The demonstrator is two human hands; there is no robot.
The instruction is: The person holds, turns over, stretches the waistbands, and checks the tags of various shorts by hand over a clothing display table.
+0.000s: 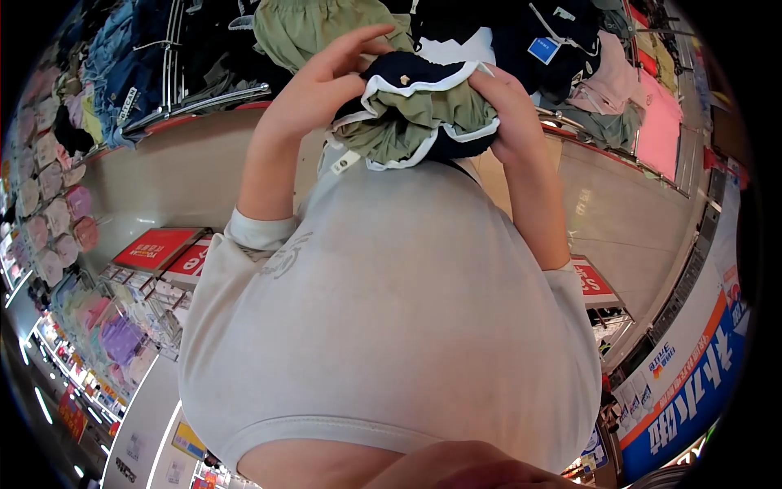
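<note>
A bunched garment [432, 122] of olive and navy cloth with white edging and a small gold-coloured button is held up in front of my belly. My right hand [505, 106] grips its right side, thumb on the near face and the other fingers mostly behind it. At the left edge, my left hand [338, 77] holds the cloth, its upper fingers stretched out over the far side and the rest partly hidden. A small pale tag [345, 162] shows at the garment's lower left. Just beyond my left fingers lies an olive gathered garment [318, 28].
Ahead is a metal-railed display with dark clothes, a blue tag [544, 50] and a pink garment [658, 122]. Blue denim [114, 65] hangs at the left. Red signs [159, 247] stand beside me, and a blue-and-white banner [684, 391] is at lower right.
</note>
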